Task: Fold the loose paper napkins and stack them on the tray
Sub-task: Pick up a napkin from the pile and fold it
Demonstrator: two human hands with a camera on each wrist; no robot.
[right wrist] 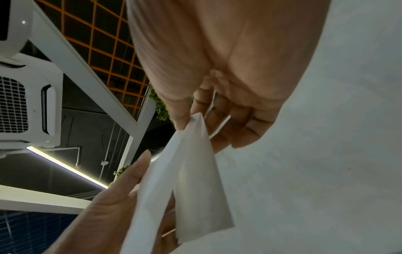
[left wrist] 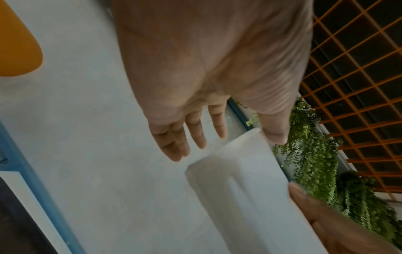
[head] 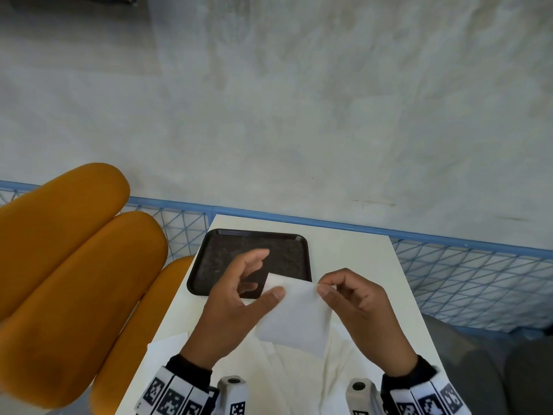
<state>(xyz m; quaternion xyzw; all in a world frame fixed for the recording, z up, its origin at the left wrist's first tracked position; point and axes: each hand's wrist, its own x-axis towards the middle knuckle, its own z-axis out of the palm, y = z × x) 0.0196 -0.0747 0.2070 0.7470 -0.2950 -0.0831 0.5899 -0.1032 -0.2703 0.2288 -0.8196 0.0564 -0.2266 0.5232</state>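
**Napkin held in 2 hands, short of the tray**

The white folded paper napkin [head: 294, 316] is held in the air above the white rectangular surface [head: 353, 265], just at the 6 o'clock side of the black rectangular plastic tray [head: 254, 233]. The tray holds no napkins. More white loose napkins [head: 302, 381] lie flat on the surface beneath the hands.

**Finger state**
- Left hand [head: 236, 304]: the thumb presses the napkin's 9 o'clock edge; the other fingers [left wrist: 195, 132] are spread and straight, partly behind the sheet.
- Right hand [head: 359, 304]: thumb and forefinger pinch the upper corner at 3 o'clock; the remaining fingers [right wrist: 243, 123] are curled.

**Risks**
- The layers gape apart in the right wrist view. If either grip slackens, the fold is likely to spring open.
- Thin paper pulled between 2 grips may tear or crease off-line.
- A napkin released without a pressed crease may land skewed on the tray.

**Orientation**
The napkin hangs nearly square; its longer side appears to run from 11 o'clock to 5 o'clock, with the held edge uppermost.
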